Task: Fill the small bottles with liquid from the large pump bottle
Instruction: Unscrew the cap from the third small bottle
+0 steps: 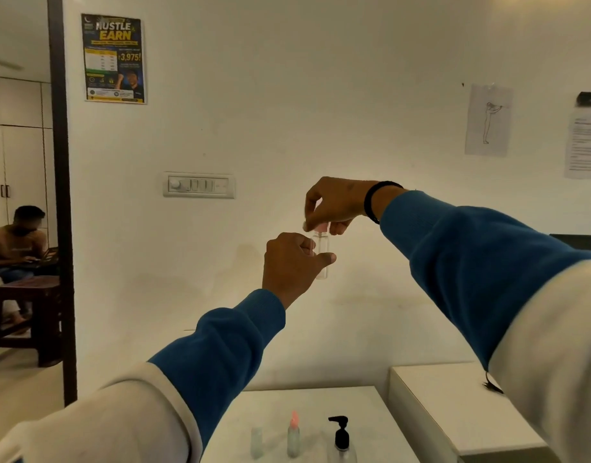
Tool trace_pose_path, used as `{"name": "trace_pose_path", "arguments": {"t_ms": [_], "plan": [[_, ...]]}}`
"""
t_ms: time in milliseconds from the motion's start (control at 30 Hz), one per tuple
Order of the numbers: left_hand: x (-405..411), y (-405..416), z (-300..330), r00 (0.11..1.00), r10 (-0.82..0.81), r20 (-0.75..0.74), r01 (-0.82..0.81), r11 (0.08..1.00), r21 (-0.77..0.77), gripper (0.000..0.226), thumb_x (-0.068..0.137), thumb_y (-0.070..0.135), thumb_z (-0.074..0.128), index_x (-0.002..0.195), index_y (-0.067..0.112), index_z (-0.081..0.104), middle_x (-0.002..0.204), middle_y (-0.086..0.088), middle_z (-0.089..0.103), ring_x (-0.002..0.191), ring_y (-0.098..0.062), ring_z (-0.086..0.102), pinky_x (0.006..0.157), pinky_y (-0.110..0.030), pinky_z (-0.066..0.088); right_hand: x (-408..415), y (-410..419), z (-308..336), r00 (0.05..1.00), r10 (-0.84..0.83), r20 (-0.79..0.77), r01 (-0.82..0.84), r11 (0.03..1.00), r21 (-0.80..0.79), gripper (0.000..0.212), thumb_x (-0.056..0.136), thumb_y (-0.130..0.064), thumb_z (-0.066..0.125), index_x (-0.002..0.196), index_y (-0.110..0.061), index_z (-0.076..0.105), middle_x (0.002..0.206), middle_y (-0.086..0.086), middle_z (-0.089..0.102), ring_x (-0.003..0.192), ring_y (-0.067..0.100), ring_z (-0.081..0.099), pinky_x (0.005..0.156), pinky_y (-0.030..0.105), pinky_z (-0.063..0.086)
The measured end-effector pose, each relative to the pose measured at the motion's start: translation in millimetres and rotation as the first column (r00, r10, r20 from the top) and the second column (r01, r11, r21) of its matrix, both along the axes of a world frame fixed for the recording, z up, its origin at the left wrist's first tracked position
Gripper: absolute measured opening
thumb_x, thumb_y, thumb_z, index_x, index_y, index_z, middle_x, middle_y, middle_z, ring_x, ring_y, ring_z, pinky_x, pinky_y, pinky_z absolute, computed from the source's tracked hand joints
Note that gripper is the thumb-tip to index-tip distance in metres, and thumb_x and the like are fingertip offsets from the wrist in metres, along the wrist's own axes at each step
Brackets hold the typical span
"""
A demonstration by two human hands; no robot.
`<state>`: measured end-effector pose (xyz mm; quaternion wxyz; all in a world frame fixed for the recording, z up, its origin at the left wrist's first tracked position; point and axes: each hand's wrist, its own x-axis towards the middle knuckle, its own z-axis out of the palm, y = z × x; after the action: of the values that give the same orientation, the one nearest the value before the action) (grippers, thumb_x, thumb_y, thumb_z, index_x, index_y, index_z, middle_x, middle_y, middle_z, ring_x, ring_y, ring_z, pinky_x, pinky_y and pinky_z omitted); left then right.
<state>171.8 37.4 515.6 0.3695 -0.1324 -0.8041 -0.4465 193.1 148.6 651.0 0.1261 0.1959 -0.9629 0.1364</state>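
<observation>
Both arms were raised in front of the wall. The left hand (292,264) gripped a small clear plastic bottle (321,259) upright, fingers curled round its body. Directly above, touching its top, the right hand (334,205) pinched the bottle's pink cap (319,227). Far below on the white table (371,406) stood an uncapped small clear bottle (256,442), beside it a small bottle with pink cap (293,436), then the clear pump bottle with black pump head (341,437). A white switch panel (199,185) sat on the wall behind.
</observation>
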Motion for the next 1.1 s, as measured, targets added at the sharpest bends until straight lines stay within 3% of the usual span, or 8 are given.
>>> {"name": "trace_pose_path", "arguments": {"t_ms": [100,367,467,567,833,933,1033,1100], "plan": [[0,0,2,1.0,-0.001,-0.009,0.001,1.0,0.0,0.037,0.074,0.046,0.087,0.068,0.022,0.06,0.077,0.009,0.066,0.062,-0.001,0.058,0.057,-0.011,0.034,-5,3,-1,0.993,-0.053,-0.102,0.054,0.999,0.004,0.025,0.087,-0.03,0.077,0.089,-0.006,0.069,0.073,0.007,0.074,0.06,0.019,0.071,0.062,0.029,0.062],[1,0,-2,1.0,0.015,-0.005,-0.015,1.0,-0.004,0.048,0.075,0.047,0.086,0.058,0.027,0.046,0.061,0.014,0.053,0.053,-0.006,0.05,0.053,-0.011,0.03,0,-2,1,0.999,0.034,0.001,-0.034,0.998,0.046,0.015,0.084,-0.002,0.071,0.097,-0.011,0.072,0.096,0.008,0.071,0.088,0.022,0.071,0.074,0.029,0.062],[2,2,-2,1.0,0.004,-0.006,-0.004,1.0,0.0,0.047,0.074,0.046,0.087,0.058,0.026,0.048,0.06,0.014,0.053,0.051,-0.007,0.05,0.052,-0.009,0.029,-1,-5,-3,0.994,-0.036,-0.101,0.034,0.999,-0.023,0.017,0.088,-0.025,0.075,0.094,-0.01,0.068,0.08,0.007,0.072,0.067,0.02,0.071,0.063,0.03,0.062],[1,4,-3,1.0,-0.021,-0.003,0.021,0.999,0.031,0.045,0.072,0.045,0.088,0.059,0.021,0.052,0.061,0.011,0.058,0.056,-0.007,0.054,0.054,-0.013,0.033,-3,-4,-5,0.989,-0.11,-0.101,0.113,0.993,0.018,0.022,0.09,-0.024,0.073,0.083,-0.004,0.068,0.052,0.0,0.068,0.047,0.018,0.064,0.06,0.031,0.062],[-1,5,-9,0.999,-0.028,0.021,0.027,0.999,0.032,0.038,0.074,0.046,0.087,0.071,0.02,0.059,0.081,0.006,0.07,0.065,-0.008,0.062,0.056,-0.012,0.036,1,-3,-4,0.999,-0.032,0.009,0.031,0.998,0.062,0.008,0.083,-0.006,0.075,0.088,-0.011,0.073,0.084,0.005,0.071,0.076,0.019,0.071,0.069,0.027,0.062],[0,8,-4,0.999,-0.032,0.015,0.031,0.999,0.043,0.04,0.073,0.044,0.088,0.065,0.021,0.057,0.074,0.01,0.067,0.063,-0.004,0.061,0.055,-0.011,0.036,-2,-4,-9,0.99,-0.121,-0.076,0.123,0.992,0.011,0.022,0.086,-0.027,0.077,0.086,-0.008,0.067,0.075,0.007,0.07,0.062,0.022,0.07,0.062,0.032,0.063],[1,10,-1,0.999,-0.036,0.007,0.036,0.999,0.037,0.038,0.073,0.044,0.088,0.066,0.02,0.06,0.075,0.01,0.067,0.064,0.0,0.06,0.059,-0.013,0.039,-4,-4,-11,0.975,-0.184,-0.127,0.189,0.982,0.024,0.027,0.089,-0.024,0.074,0.075,-0.006,0.06,0.058,0.006,0.062,0.042,0.017,0.056,0.051,0.027,0.055],[0,10,-3,0.999,-0.036,0.01,0.036,0.999,0.031,0.036,0.073,0.045,0.088,0.07,0.02,0.062,0.079,0.008,0.069,0.066,-0.004,0.062,0.061,-0.014,0.041,-3,-4,-9,0.982,-0.16,-0.098,0.167,0.984,0.07,0.017,0.087,-0.018,0.075,0.082,-0.003,0.067,0.064,0.008,0.066,0.049,0.018,0.06,0.06,0.03,0.061]]}}
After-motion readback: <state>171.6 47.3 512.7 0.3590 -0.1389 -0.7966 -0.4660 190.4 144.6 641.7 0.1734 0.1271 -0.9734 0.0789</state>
